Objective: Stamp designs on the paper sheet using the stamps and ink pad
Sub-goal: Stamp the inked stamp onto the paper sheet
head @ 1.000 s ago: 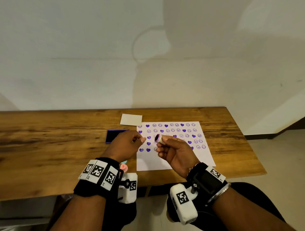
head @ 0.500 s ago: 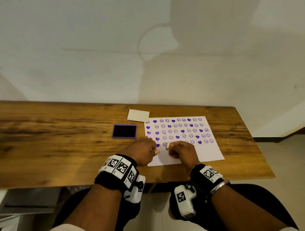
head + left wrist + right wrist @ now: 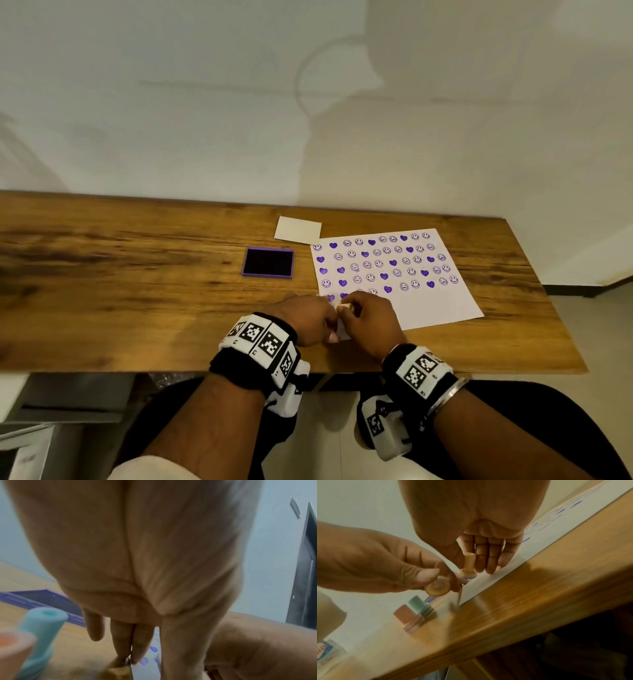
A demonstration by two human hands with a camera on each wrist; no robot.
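The white paper sheet (image 3: 438,308) carries rows of purple hearts and smileys. My right hand (image 3: 368,315) pinches a small wooden stamp (image 3: 468,566) that stands upright, face down on the sheet near its near left corner. My left hand (image 3: 305,318) is right beside it and grips a second wooden stamp (image 3: 438,587) between thumb and fingers. Its fingertips (image 3: 130,657) reach the paper's left edge. The purple ink pad (image 3: 268,262) lies open on the table, left of the sheet.
A teal stamp (image 3: 419,605) and a pink stamp (image 3: 409,618) stand on the wooden table (image 3: 137,308) by my left hand, near the front edge. A beige card (image 3: 298,230) lies behind the ink pad. A wall rises behind the table.
My right hand, which held the stamp up with its face showing, has lowered it onto the paper. My left hand has closed in beside it at the sheet's near left corner.
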